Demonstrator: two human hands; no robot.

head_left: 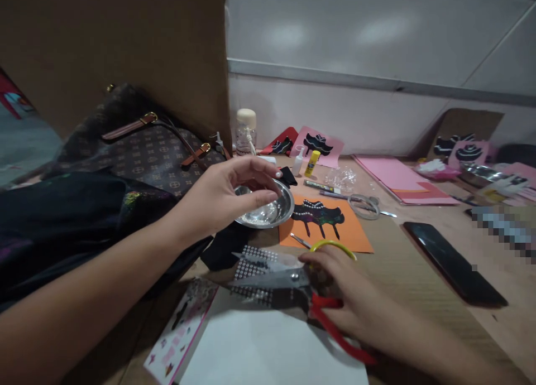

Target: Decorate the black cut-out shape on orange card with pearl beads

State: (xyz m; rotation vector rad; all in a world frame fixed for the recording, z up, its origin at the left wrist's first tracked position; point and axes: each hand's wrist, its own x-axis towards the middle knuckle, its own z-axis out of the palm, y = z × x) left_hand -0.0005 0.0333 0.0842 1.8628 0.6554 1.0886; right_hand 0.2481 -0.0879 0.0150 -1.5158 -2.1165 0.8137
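Note:
My left hand (237,192) hovers over a small shiny metal bowl (288,206). Its fingers are curved, the thumb stands apart from them, and I see nothing held. Lower right, my right hand (343,284) is closed around a pair of scissors (276,279) with a red handle; part of its grip is hidden. The blades point left across a sheet of small pearl-like beads (255,265). A yellow loop (335,245) shows behind the right hand. Beneath lies white paper (268,346). Beyond is an orange card (355,237) with a dark beaded paper cutout (322,215).
A patterned bag (154,156) and dark cloth (62,223) lie left. A phone (456,262) rests at right. Behind are a glue stick (312,163), a small white bottle (298,162), a tape roll (363,206), pink sheets (397,176) and a lidded bottle (246,131).

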